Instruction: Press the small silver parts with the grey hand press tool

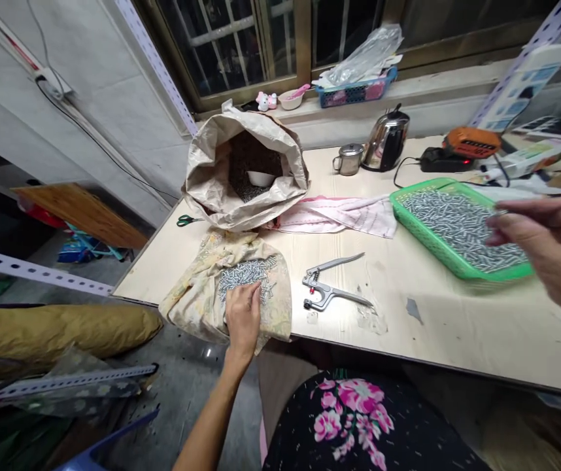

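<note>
Metal pieces [246, 272], slender and silvery, lie jumbled on cloth [193, 297]. Left hand [242, 317] fingers bunch at them; right hand [555, 243] fingers pinch beside basket [427, 239], contents of both unclear.

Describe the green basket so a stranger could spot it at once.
On the pale table under the window, look to the right half. A basket full of metal pieces sits there, partly behind the right hand. It is bright green, unlike the blue basket on the sill.
</note>
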The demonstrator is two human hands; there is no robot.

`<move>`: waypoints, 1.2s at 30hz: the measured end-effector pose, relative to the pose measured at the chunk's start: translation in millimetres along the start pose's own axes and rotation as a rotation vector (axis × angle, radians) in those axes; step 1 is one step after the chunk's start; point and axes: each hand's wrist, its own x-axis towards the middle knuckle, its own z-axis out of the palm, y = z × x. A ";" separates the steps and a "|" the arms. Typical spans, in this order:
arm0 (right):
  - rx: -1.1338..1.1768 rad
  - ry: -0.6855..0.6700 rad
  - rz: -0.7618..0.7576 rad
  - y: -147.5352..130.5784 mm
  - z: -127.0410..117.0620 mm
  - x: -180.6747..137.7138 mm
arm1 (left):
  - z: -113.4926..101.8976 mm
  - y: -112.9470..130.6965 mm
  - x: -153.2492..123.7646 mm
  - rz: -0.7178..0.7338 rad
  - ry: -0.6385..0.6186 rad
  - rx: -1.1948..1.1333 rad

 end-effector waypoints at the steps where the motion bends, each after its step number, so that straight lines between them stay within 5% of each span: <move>1: 0.078 -0.051 0.090 -5.8 8.6 -0.9 | 2.5 -7.4 2.3 0.048 -0.031 0.090; 4: 0.241 -0.215 0.247 -21.3 30.6 -1.5 | 12.9 -14.5 13.8 0.161 -0.150 0.294; 9: -0.203 0.118 -0.046 -5.6 8.5 38.2 | 29.2 -5.8 33.2 0.293 -0.380 0.535; 14: -0.510 0.040 -0.210 24.9 0.8 50.4 | 31.9 -7.3 41.6 0.316 -0.469 0.548; 16: -0.386 -0.077 -0.291 16.0 25.6 24.4 | 29.4 -9.4 44.6 0.269 -0.455 0.450; 18: -0.108 -0.330 -0.373 -5.4 60.1 -8.3 | 25.6 -8.9 47.9 0.161 -0.427 0.247; 21: 0.222 -0.560 -0.284 -44.7 115.4 -42.3 | 19.9 1.4 50.5 -0.122 -0.449 -0.210; 26: 0.504 -0.580 -0.146 -74.6 197.0 -46.8 | 20.5 31.9 44.4 -0.544 -0.486 -0.887; 31: 0.511 -0.534 -0.043 -80.6 260.5 -50.8 | 31.2 33.4 43.9 -0.686 -0.303 -1.048; 33: 0.486 -0.553 -0.029 -85.8 271.4 -50.0 | 30.2 27.2 44.3 -0.733 -0.217 -1.046; 36: 0.356 -0.535 -0.213 -87.2 258.1 -38.6 | 21.3 22.8 39.2 -0.685 -0.107 -0.962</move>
